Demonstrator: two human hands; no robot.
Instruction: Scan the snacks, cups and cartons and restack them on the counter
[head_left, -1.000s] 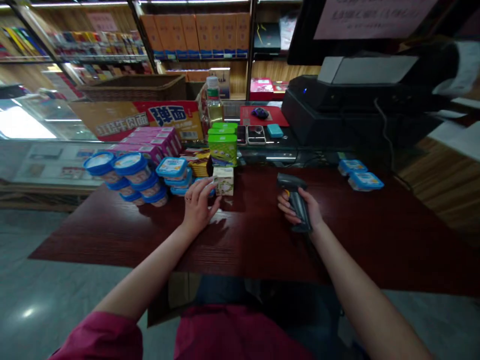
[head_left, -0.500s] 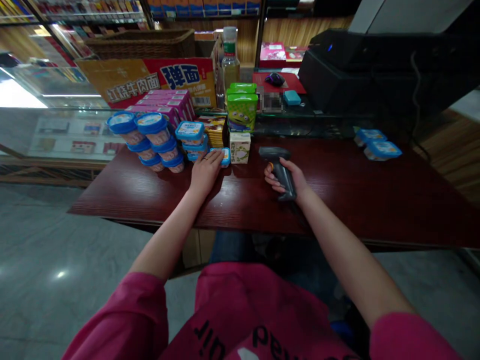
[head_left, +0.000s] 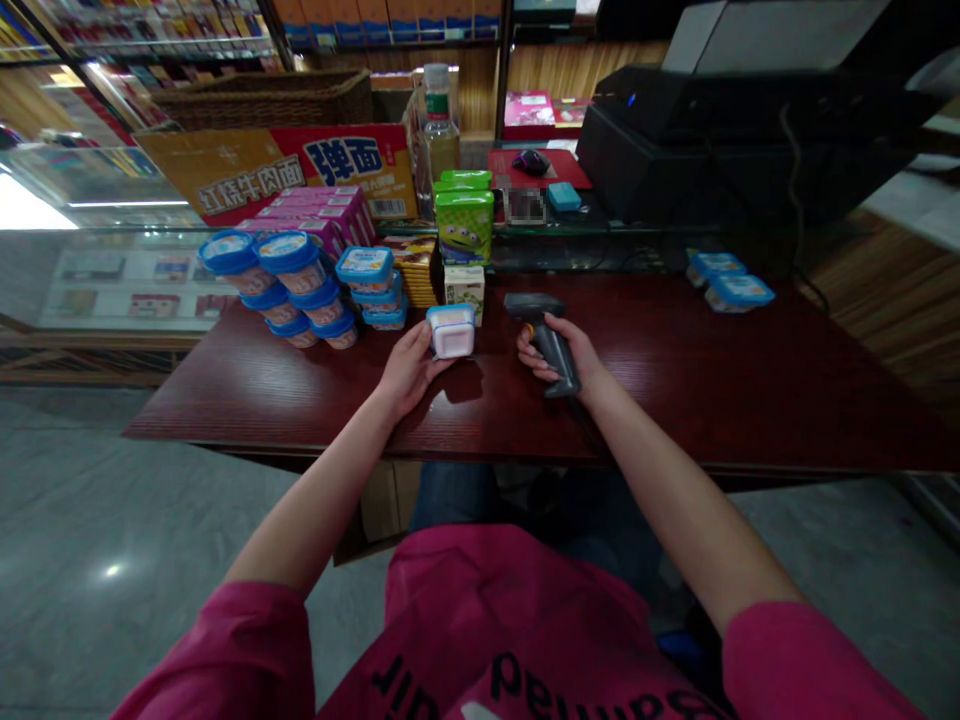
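Observation:
My left hand point(head_left: 410, 370) is closed on a small plastic tub point(head_left: 453, 333), tipped so that its pale base faces me, just above the counter. In my right hand point(head_left: 574, 358) is a dark handheld barcode scanner point(head_left: 553, 345), its head turned left toward the tub. Beyond the tub stands a small pale carton point(head_left: 466, 287), partly hidden. A stack of blue-lidded tubs point(head_left: 366, 268) is behind my left hand, and round blue-lidded cups point(head_left: 289, 262) are piled left of it.
On the dark wooden counter point(head_left: 675, 390), two more blue-lidded tubs point(head_left: 739, 290) lie at the right. Green packs point(head_left: 463, 222), a bottle point(head_left: 439, 140), purple boxes point(head_left: 330, 212) and a cardboard box point(head_left: 277, 170) line the back. A black machine point(head_left: 675, 150) stands at the back right.
My left hand has picked up the tub from the counter, drawn it toward me and tipped its base into view. The scanner stays in my right hand, nearly still.

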